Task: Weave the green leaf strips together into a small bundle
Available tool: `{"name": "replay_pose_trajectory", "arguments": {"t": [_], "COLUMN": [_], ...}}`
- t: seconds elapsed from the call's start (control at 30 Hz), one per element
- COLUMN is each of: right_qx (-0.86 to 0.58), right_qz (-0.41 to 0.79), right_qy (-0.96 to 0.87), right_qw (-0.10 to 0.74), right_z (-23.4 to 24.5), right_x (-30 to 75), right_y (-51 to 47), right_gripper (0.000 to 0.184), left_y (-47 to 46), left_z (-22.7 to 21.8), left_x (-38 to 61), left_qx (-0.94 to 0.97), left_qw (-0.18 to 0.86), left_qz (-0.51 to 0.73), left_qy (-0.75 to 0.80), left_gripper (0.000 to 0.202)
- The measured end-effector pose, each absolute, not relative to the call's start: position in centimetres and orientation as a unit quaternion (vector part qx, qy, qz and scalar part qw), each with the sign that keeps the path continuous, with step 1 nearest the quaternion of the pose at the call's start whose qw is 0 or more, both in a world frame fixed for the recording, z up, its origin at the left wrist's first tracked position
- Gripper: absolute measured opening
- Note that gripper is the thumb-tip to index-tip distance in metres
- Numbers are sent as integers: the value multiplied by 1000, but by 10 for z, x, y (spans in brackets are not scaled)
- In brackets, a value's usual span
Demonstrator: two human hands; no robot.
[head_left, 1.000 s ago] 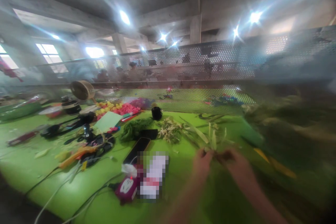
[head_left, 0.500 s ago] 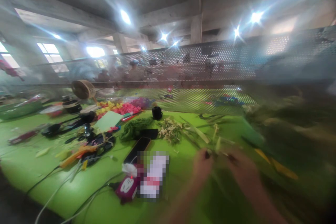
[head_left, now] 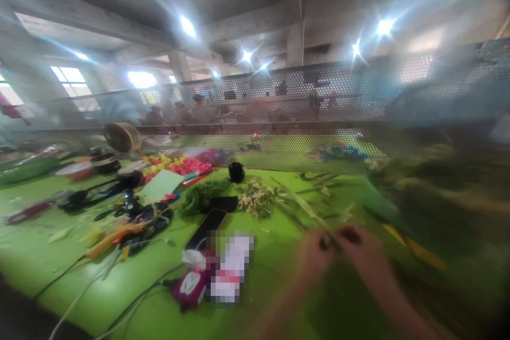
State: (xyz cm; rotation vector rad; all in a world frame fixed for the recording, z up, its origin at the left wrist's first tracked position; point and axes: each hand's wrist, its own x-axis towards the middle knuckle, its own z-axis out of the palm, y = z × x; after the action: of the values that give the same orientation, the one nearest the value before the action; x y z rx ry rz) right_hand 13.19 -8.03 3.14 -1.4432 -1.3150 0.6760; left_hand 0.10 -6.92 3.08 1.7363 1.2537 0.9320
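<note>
Left hand (head_left: 317,251) and right hand (head_left: 356,240) close together, right side of table (head_left: 273,255); blur, cannot tell if either grips. Long pale strip (head_left: 305,203) just far of left hand. Step: apparently two-handed fingerwork; next move calls for steady fingertips.

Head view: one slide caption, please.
Left hand and right hand close together over a green table, near a pale heap.
</note>
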Motion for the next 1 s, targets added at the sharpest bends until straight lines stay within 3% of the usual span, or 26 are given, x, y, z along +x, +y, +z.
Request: {"name": "replay_pose_trajectory", "arguments": {"t": [0.23, 0.5, 0.63, 0.8, 1.0], "right_qx": [-595, -513, -534, -504, -519], "right_qz": [365, 377, 343, 240, 254], "right_qy": [-441, -423, -547, -742, -727], "right_qw": [564, 645, 547, 372, 372], "right_z": [41, 55, 57, 50, 46], "right_x": [129, 134, 141, 151, 153], "right_y": [-78, -90, -91, -82, -80], "right_gripper": [26, 24, 24, 29, 27], "left_y": [-61, -57, -52, -50, -55], "left_z": [16, 12, 6, 6, 17], "left_x": [-1, -5, -7, -12, -16], "left_qx": [642, 574, 547, 593, 643], "left_qw": [427, 568, 607, 553, 503], "left_qz": [371, 390, 412, 367, 332], "left_qy": [517, 443, 404, 455, 472], "left_gripper": [15, 19, 19, 18, 15]}}
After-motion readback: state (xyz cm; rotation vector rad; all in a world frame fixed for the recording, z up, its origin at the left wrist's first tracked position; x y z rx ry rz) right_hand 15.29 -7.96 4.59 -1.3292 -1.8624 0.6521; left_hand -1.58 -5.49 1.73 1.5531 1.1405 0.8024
